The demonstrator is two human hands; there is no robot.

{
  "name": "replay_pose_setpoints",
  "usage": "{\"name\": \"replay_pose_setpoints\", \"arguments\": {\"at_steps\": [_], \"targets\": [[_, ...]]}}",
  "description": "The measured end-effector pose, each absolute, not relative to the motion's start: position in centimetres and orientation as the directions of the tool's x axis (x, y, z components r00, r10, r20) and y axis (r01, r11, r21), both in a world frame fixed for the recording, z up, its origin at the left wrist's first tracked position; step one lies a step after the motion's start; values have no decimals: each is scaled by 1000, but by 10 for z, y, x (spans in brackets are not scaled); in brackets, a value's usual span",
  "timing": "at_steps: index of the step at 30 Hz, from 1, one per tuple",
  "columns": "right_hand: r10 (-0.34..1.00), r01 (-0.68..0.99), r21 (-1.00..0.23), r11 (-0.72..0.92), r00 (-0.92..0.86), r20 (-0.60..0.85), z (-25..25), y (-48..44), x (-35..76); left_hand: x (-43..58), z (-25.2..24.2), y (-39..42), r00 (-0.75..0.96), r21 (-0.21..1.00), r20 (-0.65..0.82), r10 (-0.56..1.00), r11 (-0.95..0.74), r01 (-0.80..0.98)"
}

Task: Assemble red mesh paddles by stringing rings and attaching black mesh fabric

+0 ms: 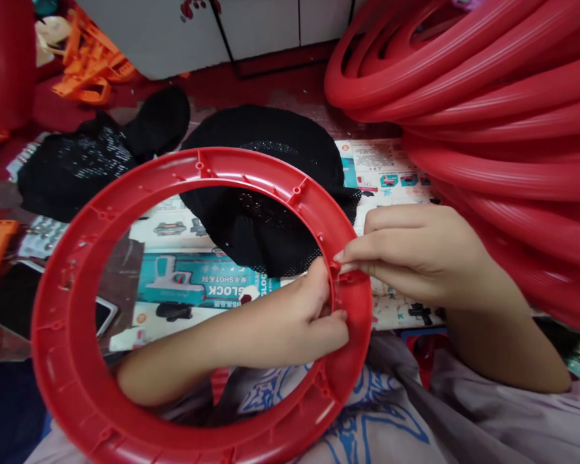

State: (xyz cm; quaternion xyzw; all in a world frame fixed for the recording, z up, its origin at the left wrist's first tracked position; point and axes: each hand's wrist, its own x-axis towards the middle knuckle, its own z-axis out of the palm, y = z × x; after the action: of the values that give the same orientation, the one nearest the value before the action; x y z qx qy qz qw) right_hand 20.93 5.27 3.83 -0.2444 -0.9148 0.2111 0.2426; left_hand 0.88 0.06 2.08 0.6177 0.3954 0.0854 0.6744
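Above printed packaging (171, 280), red floor (212, 91), pale cabinet (258, 29) beyond, left hand (302, 322) gripping red ring (55, 316), right hand (418, 251) pinching at it

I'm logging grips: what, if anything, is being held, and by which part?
A red ring; the left hand holds its band at picture right. The right hand has fingertips at that part; whether they pinch something small cannot be told.

Smooth, glossy plastic ring (51, 316)
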Motion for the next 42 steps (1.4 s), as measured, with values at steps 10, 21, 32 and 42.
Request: {"name": "replay_pose_setpoints", "arguments": {"at_steps": [10, 21, 32, 42], "targets": [[562, 316, -643, 697, -798, 217, 39, 64, 207, 16, 18, 0, 677, 912, -405, 614, 212, 353], [641, 370, -721, 585, -757, 131, 42, 64, 207, 14, 20, -4, 703, 878, -460, 542, 396, 270], [701, 448, -801, 398, -712, -51, 36, 65, 205, 31, 13, -8, 538, 694, -510, 671, 691, -204], [689, 401, -692, 600, -699, 193, 39, 63, 210, 19, 3, -6, 408, 941, -336, 849, 318, 113]]}}
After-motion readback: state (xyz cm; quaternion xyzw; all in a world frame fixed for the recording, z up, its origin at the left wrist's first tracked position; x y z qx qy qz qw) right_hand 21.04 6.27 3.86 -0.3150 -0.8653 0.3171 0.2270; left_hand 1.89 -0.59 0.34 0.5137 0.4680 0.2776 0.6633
